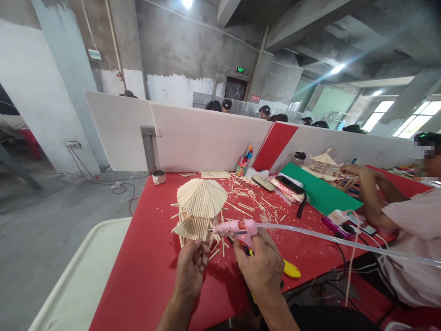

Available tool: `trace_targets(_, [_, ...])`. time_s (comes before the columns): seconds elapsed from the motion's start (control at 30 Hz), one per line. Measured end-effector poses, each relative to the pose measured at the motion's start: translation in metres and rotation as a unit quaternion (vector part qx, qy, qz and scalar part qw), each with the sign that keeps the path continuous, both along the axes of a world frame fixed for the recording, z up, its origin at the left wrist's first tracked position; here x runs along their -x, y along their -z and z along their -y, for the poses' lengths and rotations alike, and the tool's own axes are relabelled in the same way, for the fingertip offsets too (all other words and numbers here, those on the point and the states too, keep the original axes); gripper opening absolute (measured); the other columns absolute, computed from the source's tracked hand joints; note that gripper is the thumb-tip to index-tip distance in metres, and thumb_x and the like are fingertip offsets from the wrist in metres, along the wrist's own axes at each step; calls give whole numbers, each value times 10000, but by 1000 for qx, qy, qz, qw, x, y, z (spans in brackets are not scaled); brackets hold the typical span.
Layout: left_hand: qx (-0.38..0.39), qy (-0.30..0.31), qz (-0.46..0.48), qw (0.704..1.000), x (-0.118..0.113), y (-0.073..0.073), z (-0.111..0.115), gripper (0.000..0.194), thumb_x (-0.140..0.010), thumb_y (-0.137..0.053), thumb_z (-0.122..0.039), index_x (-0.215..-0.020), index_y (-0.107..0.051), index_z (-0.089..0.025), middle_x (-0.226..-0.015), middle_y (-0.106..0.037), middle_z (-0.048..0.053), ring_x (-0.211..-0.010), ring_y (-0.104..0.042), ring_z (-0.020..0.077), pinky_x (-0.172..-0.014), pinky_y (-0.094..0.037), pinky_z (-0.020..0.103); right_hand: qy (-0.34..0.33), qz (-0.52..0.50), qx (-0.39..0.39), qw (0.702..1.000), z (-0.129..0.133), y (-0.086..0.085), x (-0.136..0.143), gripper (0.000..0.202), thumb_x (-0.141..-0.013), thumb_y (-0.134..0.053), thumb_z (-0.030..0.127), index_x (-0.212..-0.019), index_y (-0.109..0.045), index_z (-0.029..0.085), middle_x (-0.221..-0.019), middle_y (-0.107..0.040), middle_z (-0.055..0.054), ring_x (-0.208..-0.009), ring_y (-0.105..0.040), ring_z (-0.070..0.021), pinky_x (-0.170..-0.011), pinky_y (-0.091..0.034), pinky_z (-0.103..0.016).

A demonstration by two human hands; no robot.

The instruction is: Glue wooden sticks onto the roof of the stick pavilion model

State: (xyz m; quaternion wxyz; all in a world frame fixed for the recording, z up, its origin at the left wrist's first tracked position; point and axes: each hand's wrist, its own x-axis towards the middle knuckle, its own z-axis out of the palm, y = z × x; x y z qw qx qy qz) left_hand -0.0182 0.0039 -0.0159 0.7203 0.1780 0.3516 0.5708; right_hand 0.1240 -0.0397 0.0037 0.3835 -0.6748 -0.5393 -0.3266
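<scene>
A small house model built of thin wooden sticks stands on the red tabletop, with a peaked upper roof and a lower sloping roof of sticks side by side. My right hand is wrapped round a pink hot glue gun; its nozzle points left, at the right end of the lower roof. A long clear glue stick runs out of its back. Fingers pinched, my left hand is at the lower roof's front edge; what lies between the fingertips is hidden.
Loose sticks and scraps litter the table right of the model. A yellow-handled tool lies beside my right hand. A metal cup and a pen holder stand behind. At right, a co-worker's arms reach over another stick model; cables hang nearby.
</scene>
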Motion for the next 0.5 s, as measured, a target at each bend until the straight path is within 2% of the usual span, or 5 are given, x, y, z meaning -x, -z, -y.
trace_targets(0.17, [-8, 2, 4, 1000, 0, 0, -1, 245, -556, -756, -331, -598, -599, -147, -490, -588, -20, -364, -400, 45, -342, -259, 163, 3, 10, 2, 1000, 1, 1, -1, 212, -849, -540, 335, -729, -642, 193, -587, -601, -49, -769, -630, -196, -708, -463, -253])
trace_targets(0.37, [-3, -9, 3, 1000, 0, 1, -1, 234, -554, -755, -322, -600, -607, -147, -505, -596, -8, -406, -450, 62, -357, -284, 162, 5, 6, 8, 1000, 0, 3, -2, 207, -842, -553, 327, -694, -625, 201, -564, -583, -42, -791, -629, -198, -716, -461, -252])
trace_targets(0.5, [-14, 5, -2, 1000, 0, 1, 0, 237, -572, -747, -334, -593, -601, -149, -482, -579, -18, -371, -407, 50, -347, -265, 163, 0, 11, 0, 1000, 0, 3, -2, 205, -845, -549, 344, -743, -635, 187, -683, -650, -75, -779, -632, -192, -698, -463, -253])
